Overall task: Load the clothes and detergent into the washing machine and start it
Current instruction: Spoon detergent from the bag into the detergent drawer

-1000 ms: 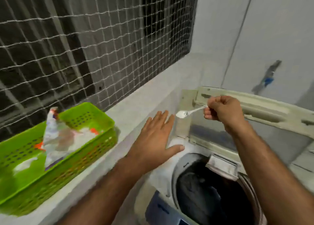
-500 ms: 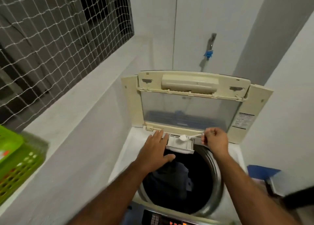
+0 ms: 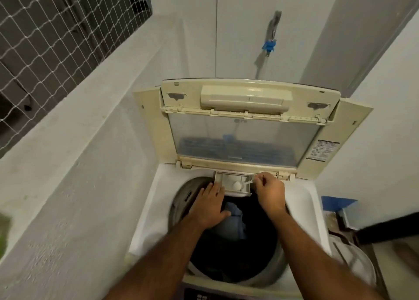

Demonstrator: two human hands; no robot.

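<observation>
A top-loading washing machine (image 3: 301,193) stands in front of me with its lid (image 3: 244,139) raised. Dark and blue clothes (image 3: 233,220) lie in the drum. At the drum's back rim the detergent drawer (image 3: 229,182) is pulled out. My right hand (image 3: 269,192) is shut on a small white spoon (image 3: 240,184) heaped with white powder, and its bowl is inside the drawer. My left hand (image 3: 209,205) rests flat against the drawer's left front corner, fingers together, holding nothing.
A concrete ledge (image 3: 90,109) runs along the left under a wire-mesh window (image 3: 56,39). A tap with a blue fitting (image 3: 269,44) is on the back wall. A blue object (image 3: 337,202) and clutter sit at the right of the machine. The control panel (image 3: 199,296) is at the bottom edge.
My view swung from the green basket on the ledge to the machine. My right hand carried the spoon of powder down into the drawer, and my left hand came to the drawer's left corner.
</observation>
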